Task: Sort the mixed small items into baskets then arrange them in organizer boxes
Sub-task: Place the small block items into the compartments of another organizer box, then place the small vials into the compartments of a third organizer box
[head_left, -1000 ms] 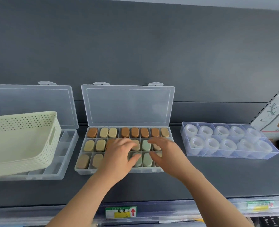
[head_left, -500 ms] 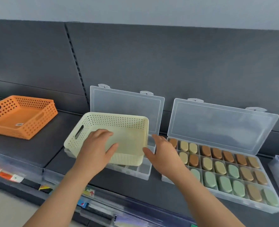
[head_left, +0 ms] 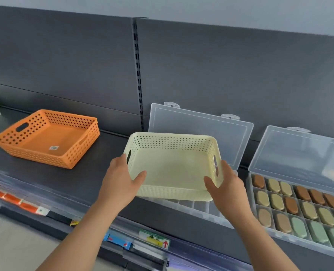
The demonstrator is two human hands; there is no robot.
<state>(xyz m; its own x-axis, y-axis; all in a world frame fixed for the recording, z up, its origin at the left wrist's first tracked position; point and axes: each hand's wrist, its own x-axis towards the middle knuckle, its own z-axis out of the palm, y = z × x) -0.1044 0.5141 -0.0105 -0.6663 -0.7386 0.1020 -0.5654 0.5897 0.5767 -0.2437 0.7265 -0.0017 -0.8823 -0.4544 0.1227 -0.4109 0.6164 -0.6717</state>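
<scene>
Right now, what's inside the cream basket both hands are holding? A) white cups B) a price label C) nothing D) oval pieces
C: the cream basket, gripped at its sides by the left hand and right hand, shows only a bare floor; the oval pieces sit in the organizer box to the right.

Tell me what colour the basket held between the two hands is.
Pale cream-yellow basket, its walls dotted with small holes; seen best in the head view.

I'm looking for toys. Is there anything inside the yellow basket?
No, the yellow basket shows only its own bare floor.
</scene>
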